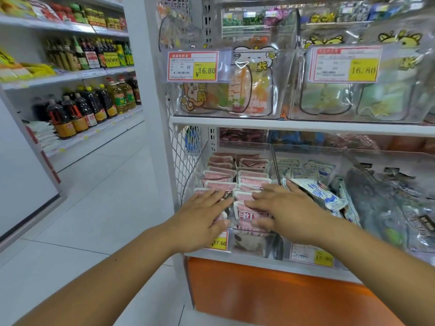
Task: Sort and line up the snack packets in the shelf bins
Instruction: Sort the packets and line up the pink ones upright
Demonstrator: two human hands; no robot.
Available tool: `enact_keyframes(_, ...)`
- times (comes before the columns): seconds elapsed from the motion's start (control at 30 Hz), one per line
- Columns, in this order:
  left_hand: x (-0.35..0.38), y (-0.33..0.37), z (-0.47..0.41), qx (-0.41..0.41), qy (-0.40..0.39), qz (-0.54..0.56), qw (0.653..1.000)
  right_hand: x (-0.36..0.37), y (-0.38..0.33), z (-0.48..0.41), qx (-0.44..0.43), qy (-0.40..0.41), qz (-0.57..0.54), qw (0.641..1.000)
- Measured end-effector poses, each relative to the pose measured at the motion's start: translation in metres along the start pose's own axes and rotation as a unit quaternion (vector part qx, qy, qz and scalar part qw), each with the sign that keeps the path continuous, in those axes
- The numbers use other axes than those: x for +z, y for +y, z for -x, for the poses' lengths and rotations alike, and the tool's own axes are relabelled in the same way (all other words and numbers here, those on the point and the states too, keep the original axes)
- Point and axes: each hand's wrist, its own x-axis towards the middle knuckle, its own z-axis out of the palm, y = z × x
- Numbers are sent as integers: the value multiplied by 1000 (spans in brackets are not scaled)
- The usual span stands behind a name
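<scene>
Pink and white snack packets (235, 175) stand in two rows inside a clear bin (195, 170) on the lower shelf. My left hand (200, 217) lies flat on the front packets of the left row, fingers straight. On the front packets of the right row rests my right hand (282, 205), fingers spread and straight. The bin to the right holds loose white and blue packets (322, 191), several tilted and out of line.
Farther right lie grey and dark packets (386, 208) in another bin. Yellow price tags (220, 242) hang on the bin fronts. Above, a shelf (282, 124) carries clear bins of bagged snacks. A tiled aisle (94, 196) and bottle shelves are at left.
</scene>
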Motion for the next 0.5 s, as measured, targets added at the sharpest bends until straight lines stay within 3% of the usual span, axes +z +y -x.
enact_keyframes(0.1,0,2,-2,0,19,-1,1000,12,-6,-5,21,88,-1,996)
enact_keyframes(0.2,-6,10,-4,-5,27,-19,999,17,-7,-5,3,87,-7,996)
enact_keyframes(0.27,-10,17,-5,-18,35,-8,999,12,2,4,-16,83,-114,990)
enact_keyframes(0.33,-13,28,-4,-30,49,26,998,-1,14,21,-1,134,-244,961)
enact_keyframes(0.4,-17,44,-1,-27,58,46,997,-15,30,43,39,200,-293,934)
enact_keyframes(0.5,-25,70,2,-17,66,54,996,-30,56,75,104,211,-318,918)
